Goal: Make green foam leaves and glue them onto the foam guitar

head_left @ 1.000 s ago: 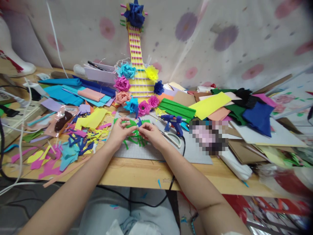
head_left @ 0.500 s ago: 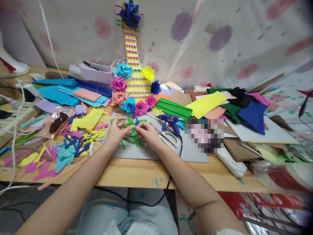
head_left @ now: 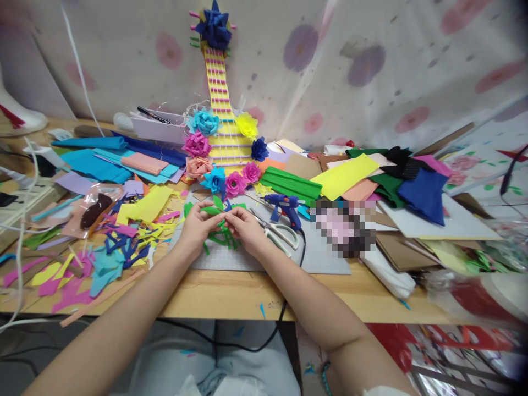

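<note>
My left hand (head_left: 200,224) and my right hand (head_left: 244,226) meet above a grey cutting mat (head_left: 325,258), fingertips pinched close together. Between them is a green paper leaf (head_left: 211,210); the fingers partly hide it. Green paper scraps (head_left: 226,241) lie on the mat beneath. To the right of my right hand are scissors (head_left: 284,234) with pale handles and a blue glue gun (head_left: 285,206). Behind the hands stands a yellow paper instrument (head_left: 220,99), ringed with colourful paper flowers (head_left: 236,183) and topped by a dark blue one.
Coloured paper scraps (head_left: 124,236) cover the table's left side, near a power strip (head_left: 20,212). Folded green crepe paper (head_left: 292,185) and stacked sheets (head_left: 445,217) lie to the right. A black cord (head_left: 284,308) hangs over the front edge.
The view has shifted slightly. Both hands stay pinched together at nearly the same spot, with only small finger movement around the green leaf.
</note>
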Demonstrator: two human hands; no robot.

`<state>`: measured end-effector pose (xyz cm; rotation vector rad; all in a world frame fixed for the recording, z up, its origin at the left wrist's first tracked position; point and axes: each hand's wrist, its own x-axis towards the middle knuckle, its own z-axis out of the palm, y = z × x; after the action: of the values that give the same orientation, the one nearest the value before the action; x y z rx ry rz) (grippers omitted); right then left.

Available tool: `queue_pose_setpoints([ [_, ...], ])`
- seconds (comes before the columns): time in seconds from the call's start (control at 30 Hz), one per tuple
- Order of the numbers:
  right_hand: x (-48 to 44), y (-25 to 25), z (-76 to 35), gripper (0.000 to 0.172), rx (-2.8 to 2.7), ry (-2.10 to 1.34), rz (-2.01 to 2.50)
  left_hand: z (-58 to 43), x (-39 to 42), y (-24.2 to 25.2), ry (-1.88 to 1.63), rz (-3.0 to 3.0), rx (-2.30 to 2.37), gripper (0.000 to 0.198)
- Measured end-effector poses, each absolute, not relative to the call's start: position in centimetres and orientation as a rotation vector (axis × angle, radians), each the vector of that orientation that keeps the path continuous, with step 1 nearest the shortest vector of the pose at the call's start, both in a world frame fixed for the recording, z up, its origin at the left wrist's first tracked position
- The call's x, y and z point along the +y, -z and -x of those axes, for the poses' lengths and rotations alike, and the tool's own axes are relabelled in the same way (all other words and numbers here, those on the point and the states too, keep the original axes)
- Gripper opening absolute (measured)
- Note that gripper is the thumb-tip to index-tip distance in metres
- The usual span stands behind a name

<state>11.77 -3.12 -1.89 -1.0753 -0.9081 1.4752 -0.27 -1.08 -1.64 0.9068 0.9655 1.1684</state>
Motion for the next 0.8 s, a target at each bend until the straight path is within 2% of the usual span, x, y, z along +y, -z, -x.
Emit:
queue_pose_setpoints([
  [0.2,-3.0,1.8,-11.9,0.034,-0.831,-1.564,0.992,0.1,-0.9,1.3,-1.13,-0.838,0.907,0.046],
  [0.37,-2.9,1.5,-11.9,0.034,-0.806,-1.498,0.939,-1.2,-1.1,-0.1,-1.15,-0.745,0.854,0.041],
  [0.8,-2.7,2.1,-12.1,0.034,-0.785,-1.334,1.033,-4.6,-1.3,1.6,-1.444,-0.69,0.884,0.046],
])
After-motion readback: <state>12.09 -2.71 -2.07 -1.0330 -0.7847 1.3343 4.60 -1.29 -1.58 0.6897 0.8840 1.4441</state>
